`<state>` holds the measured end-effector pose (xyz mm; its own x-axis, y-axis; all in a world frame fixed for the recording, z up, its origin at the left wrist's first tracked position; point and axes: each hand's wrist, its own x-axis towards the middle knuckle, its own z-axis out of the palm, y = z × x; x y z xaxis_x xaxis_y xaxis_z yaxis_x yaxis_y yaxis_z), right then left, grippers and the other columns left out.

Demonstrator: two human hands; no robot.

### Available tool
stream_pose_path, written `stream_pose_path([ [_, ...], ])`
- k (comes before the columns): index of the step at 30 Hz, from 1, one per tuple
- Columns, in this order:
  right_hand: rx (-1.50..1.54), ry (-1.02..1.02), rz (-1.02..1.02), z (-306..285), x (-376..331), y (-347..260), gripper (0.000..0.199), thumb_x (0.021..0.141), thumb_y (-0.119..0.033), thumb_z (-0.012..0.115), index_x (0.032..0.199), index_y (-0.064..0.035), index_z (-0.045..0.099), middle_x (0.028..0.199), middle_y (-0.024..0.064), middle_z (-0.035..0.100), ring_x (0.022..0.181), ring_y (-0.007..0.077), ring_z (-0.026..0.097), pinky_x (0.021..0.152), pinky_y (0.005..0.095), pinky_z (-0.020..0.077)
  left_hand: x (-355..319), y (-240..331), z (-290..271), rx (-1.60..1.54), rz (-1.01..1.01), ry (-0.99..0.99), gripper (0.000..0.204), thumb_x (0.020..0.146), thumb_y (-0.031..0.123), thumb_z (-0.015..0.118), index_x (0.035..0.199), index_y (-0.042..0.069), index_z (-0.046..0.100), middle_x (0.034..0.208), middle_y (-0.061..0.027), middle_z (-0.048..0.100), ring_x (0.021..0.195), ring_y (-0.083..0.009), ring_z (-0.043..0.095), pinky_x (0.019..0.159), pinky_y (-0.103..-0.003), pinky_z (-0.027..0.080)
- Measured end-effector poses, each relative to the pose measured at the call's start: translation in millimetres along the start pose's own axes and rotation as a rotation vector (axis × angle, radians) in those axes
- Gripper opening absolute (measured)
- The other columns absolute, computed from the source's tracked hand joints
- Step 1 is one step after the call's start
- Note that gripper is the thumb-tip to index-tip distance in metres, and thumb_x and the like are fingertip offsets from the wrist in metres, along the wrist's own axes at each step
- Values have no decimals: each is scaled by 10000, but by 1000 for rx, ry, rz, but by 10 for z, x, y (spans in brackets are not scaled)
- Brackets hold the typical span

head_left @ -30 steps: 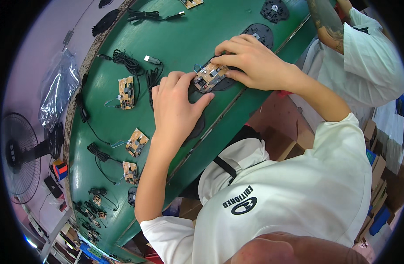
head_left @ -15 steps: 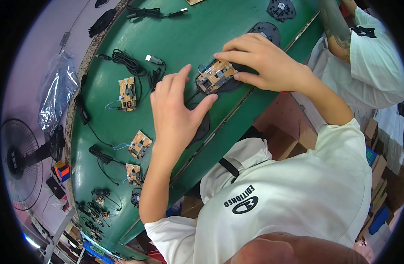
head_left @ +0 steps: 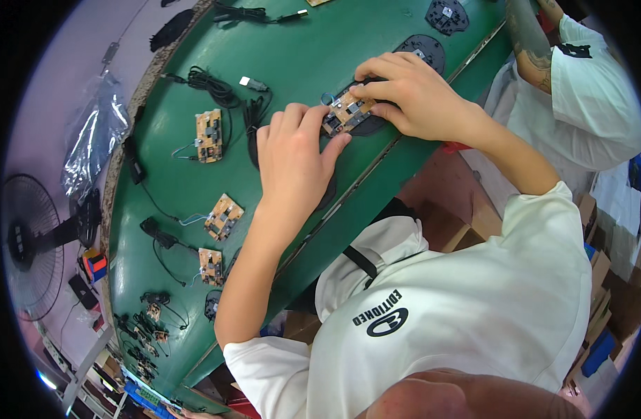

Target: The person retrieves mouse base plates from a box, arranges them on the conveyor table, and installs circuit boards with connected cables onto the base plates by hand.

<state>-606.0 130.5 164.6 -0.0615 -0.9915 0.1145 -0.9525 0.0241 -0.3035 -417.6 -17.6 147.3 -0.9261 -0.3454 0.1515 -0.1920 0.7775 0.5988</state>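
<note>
A tan circuit board point(head_left: 347, 113) with dark components and a small blue wire loop lies over a black plastic base point(head_left: 369, 128) at the table's near edge. My left hand point(head_left: 292, 150) grips the board's left end between fingertips and thumb. My right hand point(head_left: 416, 94) pinches its right end, thumb below and index finger above. Much of the base is hidden by the board and my hands. Part of another dark piece point(head_left: 327, 194) shows beneath my left wrist.
On the green table point(head_left: 292, 56), more circuit boards with black cables point(head_left: 210, 136) lie to the left. Further black bases point(head_left: 421, 50) sit beyond my right hand. A fan point(head_left: 31, 244) stands at far left. Another person's arm point(head_left: 530, 42) is at upper right.
My left hand has moved right and closed in on the board's left end. My right fingers have come tighter onto the other end. The view has shifted slightly.
</note>
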Motion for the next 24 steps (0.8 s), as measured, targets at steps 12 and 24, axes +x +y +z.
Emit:
stream_pose_path([
  [12, -69, 107, 2, 53, -166, -91, 346, 843, -96, 669, 1188, -112, 659, 1192, 89, 615, 1139, 275, 571, 1080, 448, 369, -246, -4, -72, 182, 225, 32, 362, 809, 199, 760, 1119, 22, 701, 1055, -77, 650, 985, -259, 596, 849, -385, 447],
  [24, -130, 107, 27, 37, -199, -190, 329, 845, -97, 682, 1169, -155, 688, 1173, 66, 615, 1147, 251, 575, 1130, 502, 333, -172, 110, -84, 256, 277, 14, 308, 831, 238, 732, 1035, 7, 730, 979, -78, 633, 950, -258, 589, 822, -390, 430],
])
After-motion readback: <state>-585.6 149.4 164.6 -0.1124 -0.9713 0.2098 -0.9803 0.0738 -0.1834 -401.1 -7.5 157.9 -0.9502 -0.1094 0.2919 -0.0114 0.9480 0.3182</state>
